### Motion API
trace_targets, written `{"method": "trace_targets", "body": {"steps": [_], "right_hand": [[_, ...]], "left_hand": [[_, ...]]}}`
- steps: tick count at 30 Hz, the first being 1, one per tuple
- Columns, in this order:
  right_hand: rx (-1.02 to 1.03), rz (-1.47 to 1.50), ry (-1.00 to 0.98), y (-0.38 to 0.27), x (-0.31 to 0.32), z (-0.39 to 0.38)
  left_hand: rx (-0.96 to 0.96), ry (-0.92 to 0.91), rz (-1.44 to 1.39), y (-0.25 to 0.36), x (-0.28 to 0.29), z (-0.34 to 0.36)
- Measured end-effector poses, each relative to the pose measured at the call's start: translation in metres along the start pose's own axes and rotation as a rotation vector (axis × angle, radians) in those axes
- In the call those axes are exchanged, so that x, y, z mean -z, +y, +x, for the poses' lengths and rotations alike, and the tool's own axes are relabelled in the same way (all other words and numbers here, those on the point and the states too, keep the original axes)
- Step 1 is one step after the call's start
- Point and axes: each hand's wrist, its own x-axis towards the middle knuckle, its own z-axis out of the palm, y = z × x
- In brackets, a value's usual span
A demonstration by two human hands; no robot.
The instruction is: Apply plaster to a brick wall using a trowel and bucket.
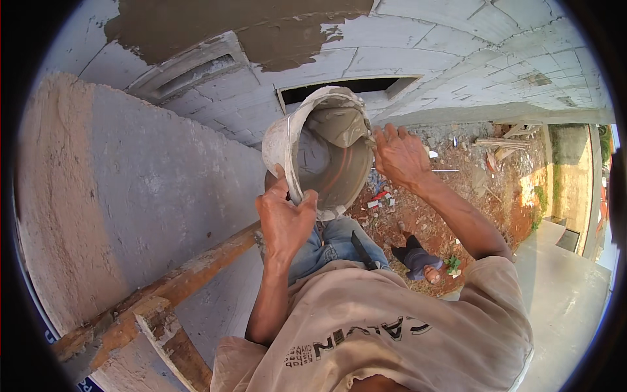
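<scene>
A grey block wall [431, 39] spans the top of the frame, partly covered by a brown coat [183, 26]. A co-worker [421, 258] is on the ground right of centre, so the worst risk is probably a dropped bucket [277, 147], should its mortar-caked rim slip from the fingers. The bucket tilts at the centre of the frame; a lump of mortar [339, 124] clings inside and might slide out if tipped further. The left hand [285, 219] clamps its lower-left rim, the right hand [401, 157] its right rim.
</scene>
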Motion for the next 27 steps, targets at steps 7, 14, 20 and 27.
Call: {"method": "trace_targets", "body": {"steps": [7,14,20,27], "right_hand": [[0.016,0.13,0.296,0.019,-0.007,-0.003],[-0.002,0.351,0.496,0.013,-0.017,-0.028],[-0.154,0.459,0.444,-0.005,-0.043,-0.088],[-0.408,0.527,0.346,-0.05,-0.086,-0.146]], "left_hand": [[0.048,0.044,-0.289,-0.009,-0.013,0.016],[0.076,-0.008,-0.396,-0.018,-0.023,0.021],[0.141,0.057,-0.548,-0.032,-0.021,0.028],[0.164,0.146,-0.504,-0.038,-0.013,0.04]]}}
